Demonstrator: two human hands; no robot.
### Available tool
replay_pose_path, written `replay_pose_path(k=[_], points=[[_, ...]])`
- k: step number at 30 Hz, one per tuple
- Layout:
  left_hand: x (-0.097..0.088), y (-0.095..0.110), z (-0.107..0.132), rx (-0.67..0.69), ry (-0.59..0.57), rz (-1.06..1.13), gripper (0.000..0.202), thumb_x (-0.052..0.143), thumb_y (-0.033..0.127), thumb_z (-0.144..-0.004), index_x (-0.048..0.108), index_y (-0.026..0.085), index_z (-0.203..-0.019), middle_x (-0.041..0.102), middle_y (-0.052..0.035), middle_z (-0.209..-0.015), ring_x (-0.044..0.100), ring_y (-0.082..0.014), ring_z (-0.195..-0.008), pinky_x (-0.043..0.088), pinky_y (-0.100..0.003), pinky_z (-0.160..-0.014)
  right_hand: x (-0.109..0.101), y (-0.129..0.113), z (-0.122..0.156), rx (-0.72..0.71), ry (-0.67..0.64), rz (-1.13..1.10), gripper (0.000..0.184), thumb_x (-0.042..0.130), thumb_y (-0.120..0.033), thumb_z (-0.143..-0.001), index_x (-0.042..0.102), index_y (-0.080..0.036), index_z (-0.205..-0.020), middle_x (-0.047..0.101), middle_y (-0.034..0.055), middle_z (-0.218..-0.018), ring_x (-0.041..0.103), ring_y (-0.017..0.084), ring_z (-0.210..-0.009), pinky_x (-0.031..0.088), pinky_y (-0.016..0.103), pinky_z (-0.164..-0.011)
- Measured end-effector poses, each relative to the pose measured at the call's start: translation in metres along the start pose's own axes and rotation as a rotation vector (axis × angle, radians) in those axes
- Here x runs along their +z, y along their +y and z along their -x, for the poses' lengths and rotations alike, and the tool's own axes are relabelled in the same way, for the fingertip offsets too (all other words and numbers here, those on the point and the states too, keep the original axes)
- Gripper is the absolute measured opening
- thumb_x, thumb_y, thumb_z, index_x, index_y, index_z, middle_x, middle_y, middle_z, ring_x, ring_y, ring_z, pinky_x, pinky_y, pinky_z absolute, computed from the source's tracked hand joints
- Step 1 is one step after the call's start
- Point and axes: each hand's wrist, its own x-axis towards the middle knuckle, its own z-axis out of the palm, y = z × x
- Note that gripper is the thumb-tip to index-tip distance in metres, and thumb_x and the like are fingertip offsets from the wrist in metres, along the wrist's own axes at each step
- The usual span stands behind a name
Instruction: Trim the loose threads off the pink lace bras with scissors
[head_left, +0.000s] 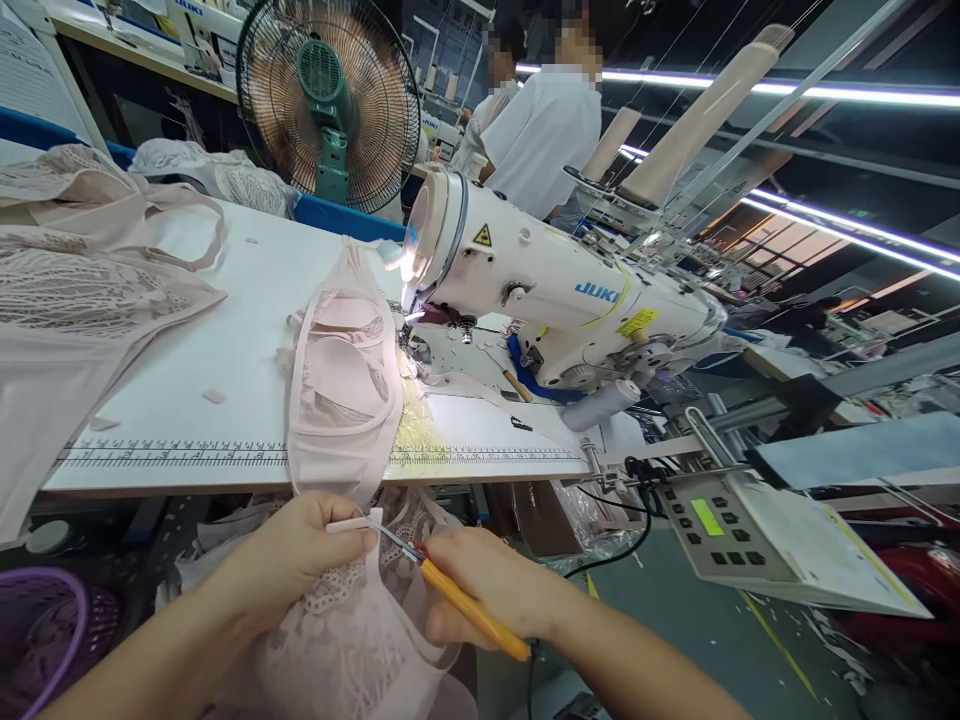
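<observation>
Just below the table edge, my left hand point(322, 540) is closed, pinching a narrow pale-pink strap point(373, 545) between thumb and fingers. Wrapped round a pair of orange-handled scissors point(472, 607), my right hand point(487, 580) points the thin metal blades at the strap end by my left thumb. A pale-pink lace bra point(352, 640) hangs below both hands, over my lap. Another part of pale-pink bra fabric with moulded cups point(341, 385) lies on the table and runs down over its edge towards my hands. Part of the scissors is hidden by my right fingers.
A white sewing machine point(555, 280) stands behind the cups, its lamp lit. More pink garments point(90, 270) lie at the left. A fan point(330, 110) and two people are beyond. A control panel point(720, 530) juts out at right; a purple basket point(75, 600) stands lower left.
</observation>
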Motion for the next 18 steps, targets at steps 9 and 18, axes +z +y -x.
replay_pose_path(k=[9,18], points=[[-0.001,-0.002,-0.002,-0.005,-0.015,0.015,0.036,0.067,0.047,-0.06,0.048,0.017,-0.056,0.035,0.007,-0.051,0.028,-0.0092,-0.05,0.02,-0.026,-0.052,0.01,-0.001,-0.001,-0.048,0.062,-0.199,0.059,0.029,-0.076,-0.078,0.032,-0.019,-0.062,0.034,-0.0033,-0.055,0.028,0.009,-0.048,0.023,0.023,-0.045],[0.0,-0.002,-0.002,0.036,-0.004,0.005,0.038,0.066,0.049,-0.062,0.047,0.017,-0.054,0.032,0.0074,-0.051,0.026,-0.0088,-0.05,0.019,-0.024,-0.051,0.03,0.005,-0.006,0.0,0.107,-0.317,0.039,0.043,-0.05,-0.08,0.031,-0.019,-0.059,0.032,-0.0037,-0.053,0.029,0.008,-0.048,0.024,0.022,-0.044]])
